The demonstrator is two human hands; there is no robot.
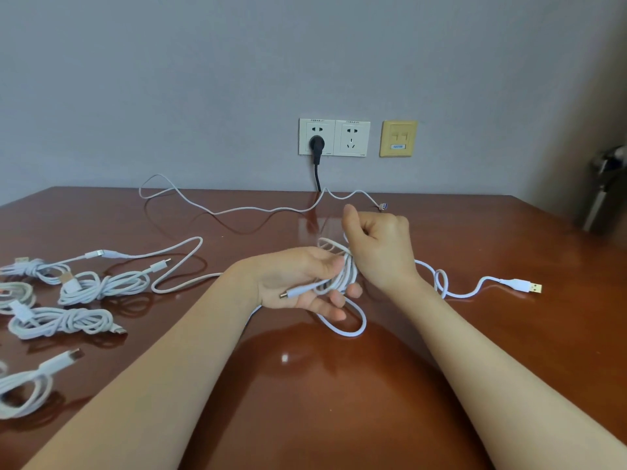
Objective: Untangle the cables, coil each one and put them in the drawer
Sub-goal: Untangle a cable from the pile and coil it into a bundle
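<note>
Holds a bunch of white cable [346, 276] loops in the left hand [298, 283], palm up, fingers curled round them, just over the table [339, 385]. Has the right hand [376, 245] curled like a fist right on top of the loops; cannot tell if pinching the cable. Lines the loops up long-ways, far side to near side. Lets the loose end trail off right, flat on the table, gold plug [532, 287] pointing right. Rests a small metal tip [283, 295] in the palm, pointing left.

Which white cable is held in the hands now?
The half-coiled cable in the left hand and right hand, its gold plug lying to the right. The bundles and the long loose cable lie untouched.
</note>
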